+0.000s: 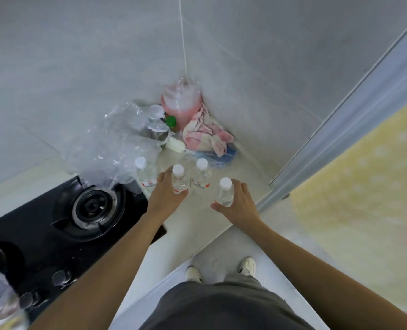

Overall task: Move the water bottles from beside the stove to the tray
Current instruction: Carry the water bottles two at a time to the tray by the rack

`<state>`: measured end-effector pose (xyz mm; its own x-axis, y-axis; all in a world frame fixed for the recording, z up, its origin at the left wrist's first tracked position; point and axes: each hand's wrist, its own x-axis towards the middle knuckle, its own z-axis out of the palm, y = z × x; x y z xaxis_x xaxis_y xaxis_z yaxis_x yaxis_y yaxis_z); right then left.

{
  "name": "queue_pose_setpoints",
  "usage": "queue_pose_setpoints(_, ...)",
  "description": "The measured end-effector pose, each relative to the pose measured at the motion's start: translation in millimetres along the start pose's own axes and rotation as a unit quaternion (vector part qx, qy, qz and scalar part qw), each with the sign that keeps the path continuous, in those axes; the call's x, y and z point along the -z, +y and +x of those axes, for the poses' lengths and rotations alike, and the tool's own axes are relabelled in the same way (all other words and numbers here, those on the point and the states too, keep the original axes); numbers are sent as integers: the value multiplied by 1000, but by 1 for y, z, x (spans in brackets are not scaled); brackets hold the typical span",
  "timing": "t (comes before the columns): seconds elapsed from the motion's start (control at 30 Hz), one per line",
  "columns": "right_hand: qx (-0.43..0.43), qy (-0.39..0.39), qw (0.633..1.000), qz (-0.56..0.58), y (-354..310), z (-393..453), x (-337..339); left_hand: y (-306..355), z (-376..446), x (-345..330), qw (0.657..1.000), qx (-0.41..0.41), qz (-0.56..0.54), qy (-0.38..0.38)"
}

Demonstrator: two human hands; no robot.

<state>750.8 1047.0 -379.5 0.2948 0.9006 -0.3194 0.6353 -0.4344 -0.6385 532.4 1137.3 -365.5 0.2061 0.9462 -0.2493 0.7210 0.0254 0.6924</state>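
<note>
Several small clear water bottles with white caps and red labels stand on the pale counter [197, 225] to the right of the black gas stove [62, 225]. My left hand [166, 194] is wrapped around one bottle [180, 179]. My right hand [236, 203] grips another bottle [224, 192] nearer the counter's edge. Two more stand free: one [201, 175] between and behind my hands, one [145, 173] at the left against crumpled plastic wrap. No tray is in view.
Clear plastic wrap [107, 148] lies over the stove's back corner. A large pink jug [182, 103], a green-capped bottle [171, 121], a steel cup [157, 132] and a pink-white rag [207, 136] crowd the wall corner. A sliding door frame [336, 129] borders the counter's right.
</note>
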Motion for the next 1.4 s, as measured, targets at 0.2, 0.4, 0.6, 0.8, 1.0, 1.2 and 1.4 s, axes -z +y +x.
queue_pose_setpoints(0.2, 31, 35, 999, 4, 8, 10, -6, -7, 19, -1, 1000, 2, 9, -1)
queue_pose_setpoints(0.4, 83, 32, 996, 28, 16, 11, -2, -14, 5, -5, 1000, -15, 9, 17)
queue_pose_setpoints(0.6, 97, 35, 993, 57, 22, 15, -3, -27, -8, -5, 1000, -2, -15, -20)
queue_pose_setpoints(0.8, 61, 31, 994, 80, 20, 15, -5, -31, -10, -18, 992, 38, -119, -24)
queue_pose_setpoints(1.0, 42, 18, 991, 123, 30, 16, 11, -32, -28, -15, 979, 72, -191, -13)
queue_pose_setpoints(1.2, 97, -58, 973, 200, 21, 20, 30, -13, -74, -12, 953, 114, -279, 36)
queue_pose_setpoints(1.4, 126, -223, 913, 319, -13, 12, 45, 14, -134, -16, 901, 165, -380, 129)
